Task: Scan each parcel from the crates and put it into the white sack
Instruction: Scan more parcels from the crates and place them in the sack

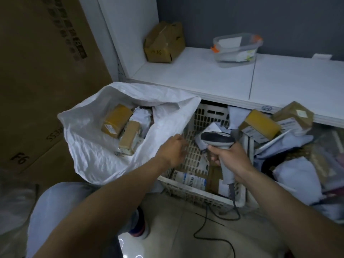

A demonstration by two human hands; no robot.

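Note:
The white sack [87, 146] stands open at left with brown boxes [116, 121] and a white mailer inside. Right of it sits a beige slotted crate [197, 189] holding a labelled parcel [189, 179] and white mailers. My left hand [172, 149] hovers between the sack's edge and the crate, fingers loosely apart, holding nothing. My right hand [231, 155] grips the handle of a grey barcode scanner [216, 139], its head pointing into the crate. A second crate at right is heaped with brown boxes [260, 125] and grey mailers [297, 175].
A white shelf [223, 77] runs above the crates, carrying a crumpled brown box [163, 43] and a clear plastic tub [236, 47]. A large cardboard carton [41, 81] stands at left. The scanner's black cable [206, 226] trails across the floor.

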